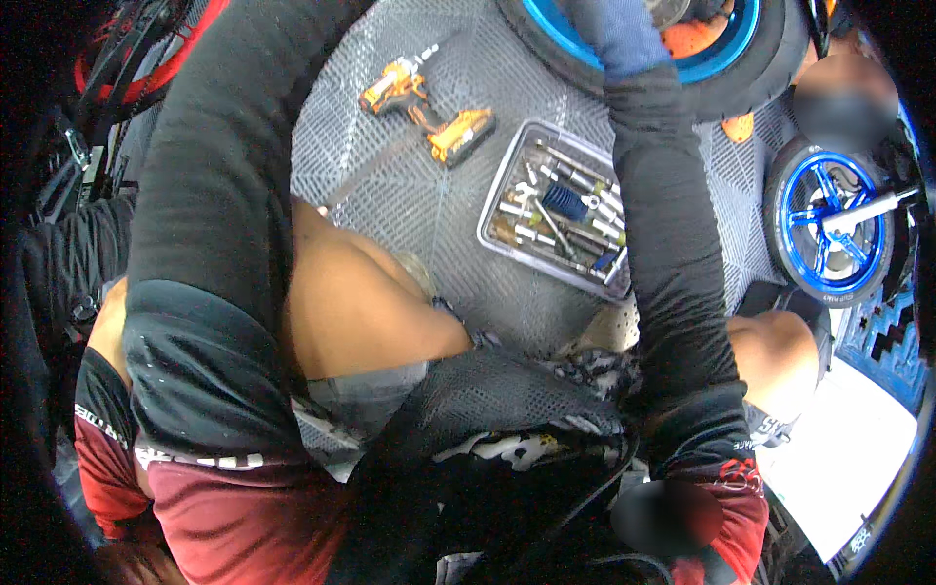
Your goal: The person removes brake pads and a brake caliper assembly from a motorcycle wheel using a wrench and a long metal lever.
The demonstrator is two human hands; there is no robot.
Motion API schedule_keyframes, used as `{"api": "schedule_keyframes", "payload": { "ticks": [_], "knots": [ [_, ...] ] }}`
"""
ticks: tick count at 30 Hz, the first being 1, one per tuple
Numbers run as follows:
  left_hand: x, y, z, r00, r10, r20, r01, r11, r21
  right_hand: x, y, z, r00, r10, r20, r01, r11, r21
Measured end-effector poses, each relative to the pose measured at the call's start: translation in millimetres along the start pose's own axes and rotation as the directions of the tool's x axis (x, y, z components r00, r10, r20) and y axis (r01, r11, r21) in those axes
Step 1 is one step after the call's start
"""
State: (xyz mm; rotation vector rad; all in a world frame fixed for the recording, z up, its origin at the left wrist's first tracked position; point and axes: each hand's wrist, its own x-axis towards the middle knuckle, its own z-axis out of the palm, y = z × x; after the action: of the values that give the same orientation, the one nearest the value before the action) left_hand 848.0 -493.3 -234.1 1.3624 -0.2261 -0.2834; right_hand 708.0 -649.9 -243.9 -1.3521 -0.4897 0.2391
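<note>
My right arm, in a black sleeve, reaches up to a wheel with a black tyre and blue rim at the top. My right hand, in a blue knit glove, lies over the rim. Its fingers are hidden or cut off by the upper edge. An orange patch shows inside the rim; whether it belongs to a glove I cannot tell. My left arm stretches past the top edge, so my left hand is out of sight. Between my arms lie an orange and black cordless drill and a clear tray of sockets and metal tools.
A second wheel with blue spokes leans at the right. Below it are a blue grating and a white sheet. Another person is at the upper right. Grey patterned matting covers the floor. A red-rimmed wheel stands upper left.
</note>
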Motion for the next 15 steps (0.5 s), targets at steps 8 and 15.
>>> {"api": "schedule_keyframes", "payload": {
  "ticks": [8,15],
  "knots": [
    [-13.7,-15.4,-9.8,1.000,-0.008,0.007,0.009,0.994,-0.108,-7.2,58.4,-7.6,0.932,-0.313,-0.185,0.176,0.834,-0.523],
    [-18.8,-5.0,4.5,1.000,0.010,0.026,-0.008,0.996,-0.085,-7.9,79.2,-29.8,0.990,0.139,0.018,-0.084,0.694,-0.715]
  ]
}}
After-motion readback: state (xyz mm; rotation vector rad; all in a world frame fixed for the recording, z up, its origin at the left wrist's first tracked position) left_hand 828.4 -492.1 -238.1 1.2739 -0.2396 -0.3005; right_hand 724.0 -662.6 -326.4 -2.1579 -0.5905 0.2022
